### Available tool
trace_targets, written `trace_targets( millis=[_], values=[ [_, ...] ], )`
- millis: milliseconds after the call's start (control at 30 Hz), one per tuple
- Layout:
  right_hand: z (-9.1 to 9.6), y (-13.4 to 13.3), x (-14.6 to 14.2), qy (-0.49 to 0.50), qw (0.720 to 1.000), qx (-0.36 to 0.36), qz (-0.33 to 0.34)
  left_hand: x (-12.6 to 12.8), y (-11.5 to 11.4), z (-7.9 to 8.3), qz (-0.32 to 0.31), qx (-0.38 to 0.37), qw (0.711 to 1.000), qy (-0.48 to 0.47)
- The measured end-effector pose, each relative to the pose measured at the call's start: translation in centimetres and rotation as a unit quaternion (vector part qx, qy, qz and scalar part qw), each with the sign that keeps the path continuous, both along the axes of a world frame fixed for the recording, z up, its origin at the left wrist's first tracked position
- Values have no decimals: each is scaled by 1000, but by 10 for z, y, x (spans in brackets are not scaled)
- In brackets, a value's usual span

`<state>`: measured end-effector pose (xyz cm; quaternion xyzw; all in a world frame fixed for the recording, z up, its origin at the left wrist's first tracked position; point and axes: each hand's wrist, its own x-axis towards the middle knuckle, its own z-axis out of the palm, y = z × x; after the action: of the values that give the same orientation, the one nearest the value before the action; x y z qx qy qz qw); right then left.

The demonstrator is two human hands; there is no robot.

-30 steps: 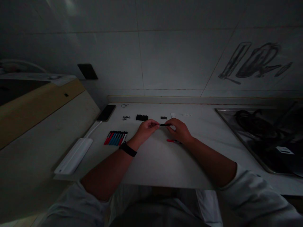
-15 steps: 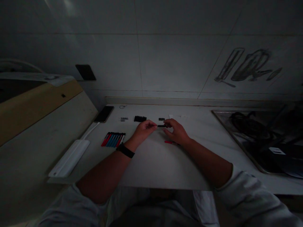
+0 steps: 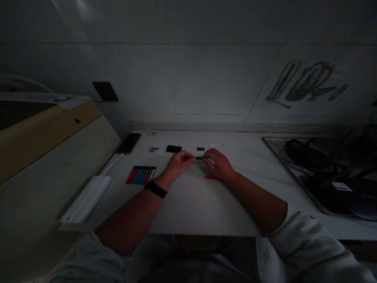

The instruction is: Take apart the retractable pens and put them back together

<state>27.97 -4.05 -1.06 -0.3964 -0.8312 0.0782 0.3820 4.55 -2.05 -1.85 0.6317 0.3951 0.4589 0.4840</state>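
Head view: left hand (image 3: 176, 165) and right hand (image 3: 220, 167) each pinching an end of a black pen part (image 3: 200, 158), just above the bench (image 3: 191, 208). Near the right wrist (lying flat), a red pen (image 3: 210, 177).

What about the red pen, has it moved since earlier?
No. The red pen keeps its place right of the pen row; only the view shifted.
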Motion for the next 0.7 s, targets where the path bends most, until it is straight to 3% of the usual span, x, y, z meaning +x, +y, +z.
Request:
trace_targets(
  millis=[700],
  values=[
    [-3,3,2,-20,1000,-9,0,0,-2,6,3,-5,1000,12]
  ],
)
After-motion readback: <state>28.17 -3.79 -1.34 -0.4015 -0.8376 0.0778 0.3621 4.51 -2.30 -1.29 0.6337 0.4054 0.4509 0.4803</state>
